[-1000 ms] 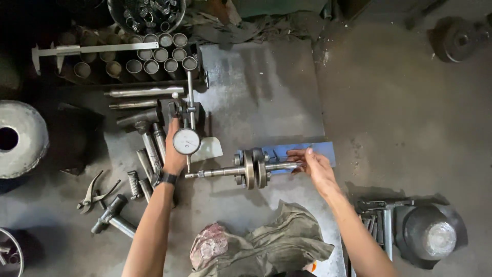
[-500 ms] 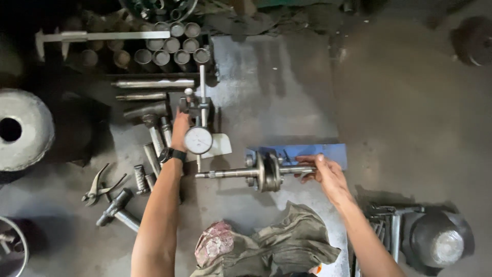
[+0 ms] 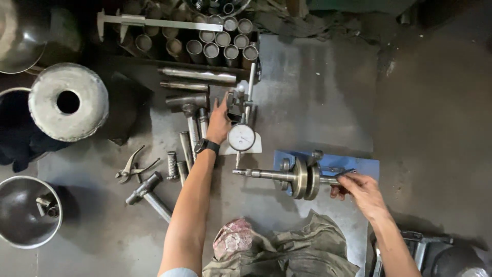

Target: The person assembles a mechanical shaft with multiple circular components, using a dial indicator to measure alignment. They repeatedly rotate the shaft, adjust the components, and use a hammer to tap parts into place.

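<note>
Two bare hands are at work over a grey metal bench top (image 3: 312,92). Left hand (image 3: 219,123), black watch on the wrist, sits at centre frame with its fingers curled around the dark stand base (image 3: 237,102) of a dial gauge; the round white dial (image 3: 241,137) hangs just below and right of that hand, on a thin upright rod. Right hand (image 3: 361,190), lower right, pinches the right end of a crankshaft (image 3: 300,178) between fingertips and thumb. That crankshaft lies level, just below centre, its threaded left end pointing toward the left forearm and its two round webs side by side in the middle. Behind it, a blue fixture (image 3: 353,164) lies flat on the bench.

Left of the forearm, a row of steel pins and punches (image 3: 187,146) lies beside a pair of pliers (image 3: 132,168) and a hammer (image 3: 149,192). Top centre, a cluster of short metal tubes (image 3: 220,43) stands on end, with a vernier caliper (image 3: 148,21) laid across at upper left. A heavy round casting with a centre hole (image 3: 68,101) sits at far left. A crumpled rag (image 3: 287,251) fills the bottom edge.
</note>
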